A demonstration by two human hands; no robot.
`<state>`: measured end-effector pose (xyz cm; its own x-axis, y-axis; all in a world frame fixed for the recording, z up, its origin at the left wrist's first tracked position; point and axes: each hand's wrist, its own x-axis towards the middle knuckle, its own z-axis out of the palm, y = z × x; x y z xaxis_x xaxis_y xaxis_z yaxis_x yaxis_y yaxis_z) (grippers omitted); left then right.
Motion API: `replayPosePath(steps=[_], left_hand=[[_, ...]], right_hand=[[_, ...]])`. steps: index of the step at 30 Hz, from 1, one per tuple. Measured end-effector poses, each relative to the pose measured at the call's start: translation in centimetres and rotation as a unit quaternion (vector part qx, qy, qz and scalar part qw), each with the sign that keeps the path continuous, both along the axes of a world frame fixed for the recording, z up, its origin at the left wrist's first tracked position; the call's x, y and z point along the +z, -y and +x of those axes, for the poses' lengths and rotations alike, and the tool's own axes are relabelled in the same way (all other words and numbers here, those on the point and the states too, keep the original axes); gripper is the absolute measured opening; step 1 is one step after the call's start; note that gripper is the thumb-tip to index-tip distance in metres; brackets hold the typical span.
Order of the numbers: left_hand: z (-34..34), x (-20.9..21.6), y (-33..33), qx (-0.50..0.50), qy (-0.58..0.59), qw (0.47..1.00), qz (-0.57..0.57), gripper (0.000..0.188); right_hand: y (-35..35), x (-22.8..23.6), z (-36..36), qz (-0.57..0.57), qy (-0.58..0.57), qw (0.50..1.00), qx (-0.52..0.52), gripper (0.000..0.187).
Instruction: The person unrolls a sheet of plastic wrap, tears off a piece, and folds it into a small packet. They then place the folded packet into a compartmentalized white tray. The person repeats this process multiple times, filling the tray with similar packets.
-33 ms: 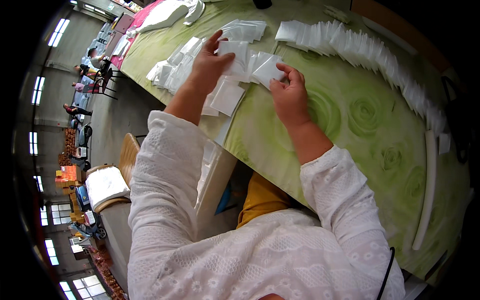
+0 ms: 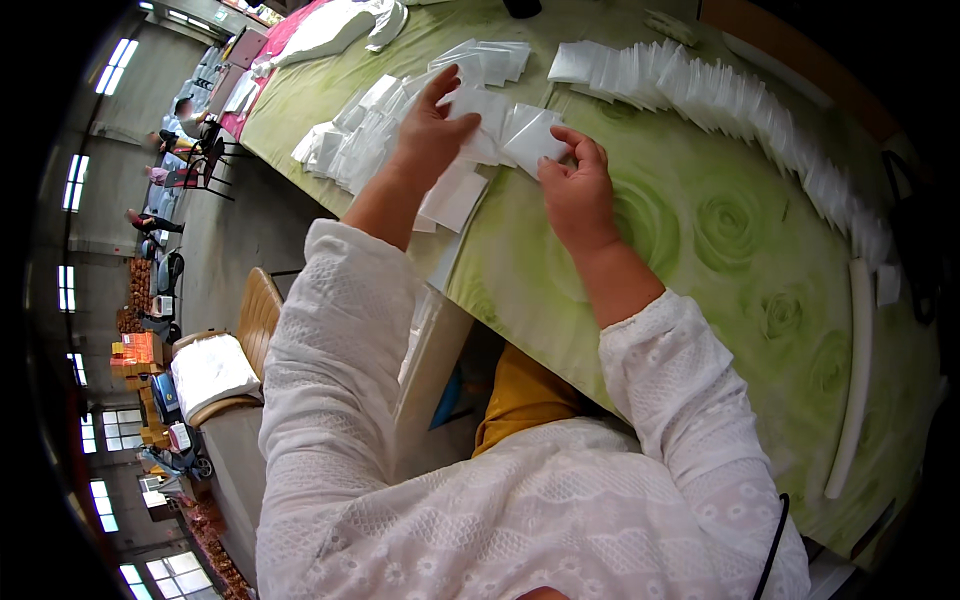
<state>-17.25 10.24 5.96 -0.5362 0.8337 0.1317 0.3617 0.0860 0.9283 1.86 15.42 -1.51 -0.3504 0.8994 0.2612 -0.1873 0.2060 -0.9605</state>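
My right hand [image 2: 577, 185] is closed, thumb and fingertips pinching the right edge of a flat square white packet in clear film [image 2: 532, 138]. To its left, my left hand [image 2: 430, 130] hangs over the table with thumb and fingers apart; nothing shows gripped in it. Just beyond the left thumb lies another white packet [image 2: 485, 108], partly behind that hand. Beneath and left of the left hand spreads a loose pile of similar packets [image 2: 365, 135]. One square packet [image 2: 453, 198] rests near the table edge below the hands.
A long overlapping row of clear packets [image 2: 690, 90] curves along the far right of the green rose-patterned table [image 2: 720, 260]. A white tube [image 2: 850, 390] lies at the right. White cloth [image 2: 330, 30] lies at the far left. A brown chair [image 2: 258, 320] stands left; people sit in the distance.
My left hand has moved slightly right, toward the packet beyond its thumb, and covers more of it. My right hand and its packet have stayed nearly still.
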Motion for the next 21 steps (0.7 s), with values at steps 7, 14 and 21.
replayPosePath(steps=[7, 14, 21], left_hand=[[2.3, -2.2, 0.1, 0.102, -0.226, 0.953, -0.175, 0.083], [3.1, -1.8, -0.5, 0.043, -0.254, 0.953, -0.161, 0.091], [2.0, -1.9, -1.1, 0.072, -0.132, 0.967, -0.207, 0.104]], right_hand=[[-0.5, -0.2, -0.1, 0.004, -0.007, 1.000, -0.030, 0.040], [-0.8, -1.0, -0.6, -0.080, -0.071, 0.993, 0.057, 0.044], [-1.1, -1.8, -1.1, -0.086, -0.096, 0.990, 0.060, 0.044]])
